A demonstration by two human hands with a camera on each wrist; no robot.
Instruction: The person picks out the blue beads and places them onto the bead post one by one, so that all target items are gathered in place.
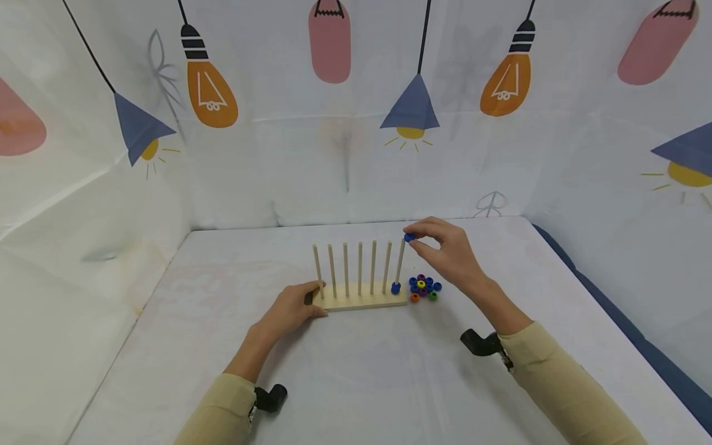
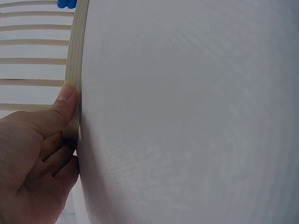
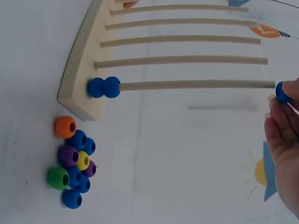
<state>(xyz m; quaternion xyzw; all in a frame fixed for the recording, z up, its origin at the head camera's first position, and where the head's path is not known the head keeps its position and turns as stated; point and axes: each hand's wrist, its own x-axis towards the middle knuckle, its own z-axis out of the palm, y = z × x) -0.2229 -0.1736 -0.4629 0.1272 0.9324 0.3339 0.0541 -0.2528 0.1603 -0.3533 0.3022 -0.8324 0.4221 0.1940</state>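
Head view shows the two hands apart, the left hand (image 1: 290, 306) gripping one end of a wooden peg rack (image 1: 364, 302), which stands on the surface (image 1: 356, 377) between them. Higher up, the right hand (image 1: 450, 252) pinches a blue bead (image 1: 410, 237) between thumb and fingertips, right by the tip of the peg (image 3: 196, 85) farthest from the left hand; whether they touch, I cannot tell. Two blue beads (image 3: 103, 87) sit at that peg's foot. Below the right hand, loose multicoloured beads (image 1: 421, 285) cluster just beside the rack.
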